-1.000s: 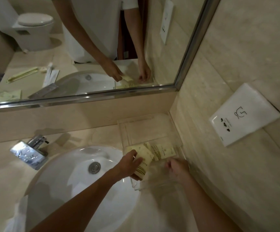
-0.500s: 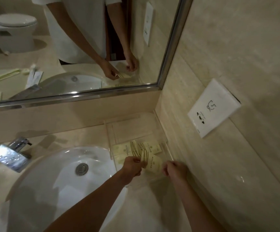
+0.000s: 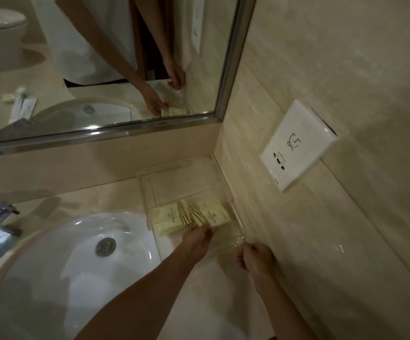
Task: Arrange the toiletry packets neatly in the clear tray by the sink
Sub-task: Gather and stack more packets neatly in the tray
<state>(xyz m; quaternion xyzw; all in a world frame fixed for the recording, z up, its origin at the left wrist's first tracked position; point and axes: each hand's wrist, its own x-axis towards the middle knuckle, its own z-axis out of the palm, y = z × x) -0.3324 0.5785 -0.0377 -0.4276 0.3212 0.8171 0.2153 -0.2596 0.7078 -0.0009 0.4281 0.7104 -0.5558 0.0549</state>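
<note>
Reaching in from the lower centre of the frame, the left hand (image 3: pixel 198 239) lays its fingertips on the near end of the rightmost toiletry packet (image 3: pixel 212 217), apparently nudging it square. Whether the fingers pinch it or only press, I cannot tell.

The packets (image 3: pixel 174 217) lie side by side, slightly overlapped, in the near part of the clear tray (image 3: pixel 174 185), right of centre in the frame against the corner wall; the far half of the tray holds nothing visible.

The right hand (image 3: pixel 255 260) is curled at the tray's near right corner, probably steadying it so it does not slide; actual contact is unclear through the clear plastic.

The sink (image 3: pixel 76 253) fills the lower left, touching the tray's edge.
</note>
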